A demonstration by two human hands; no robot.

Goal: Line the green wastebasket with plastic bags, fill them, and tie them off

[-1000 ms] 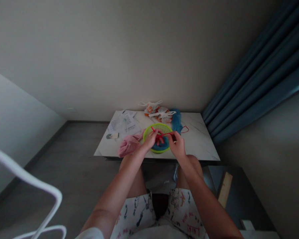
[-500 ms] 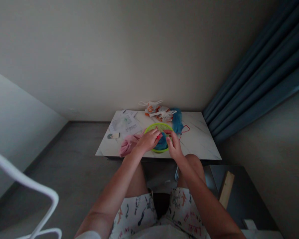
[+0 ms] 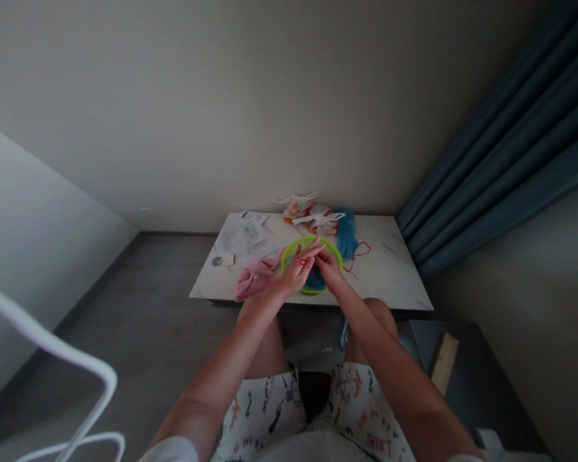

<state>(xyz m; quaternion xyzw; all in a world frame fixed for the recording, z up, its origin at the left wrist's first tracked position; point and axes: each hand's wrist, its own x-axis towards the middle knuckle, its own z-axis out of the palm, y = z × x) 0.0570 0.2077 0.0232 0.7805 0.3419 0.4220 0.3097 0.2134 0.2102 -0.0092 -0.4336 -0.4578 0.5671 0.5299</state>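
Note:
My left hand (image 3: 296,273) is over the lime-green basket (image 3: 285,258), its fingers stretched to the right. A small red piece (image 3: 303,262), too small to make out, is between its thumb and fingers. My right hand (image 3: 329,268) meets the left one above the basket, fingertips drawn together. Whatever they pinch is hidden. Beneath both hands, crumpled blue material (image 3: 315,280) lies in the basket, partly covered. To the left of the basket a pink cloth (image 3: 254,278) is bunched up on the white marbled table (image 3: 390,276).
Behind the basket are white-and-orange plastic bags (image 3: 320,221) and a blue bundle (image 3: 347,234). A thin red cord (image 3: 365,248) lies to its right. Papers (image 3: 250,234) and a small card (image 3: 223,260) are at the left. A wooden block (image 3: 444,364) rests on a dark surface, lower right.
My hands have come closer together over the basket. The left fingers have straightened towards the right, and the right fingers have closed in beside them. The view has shifted slightly.

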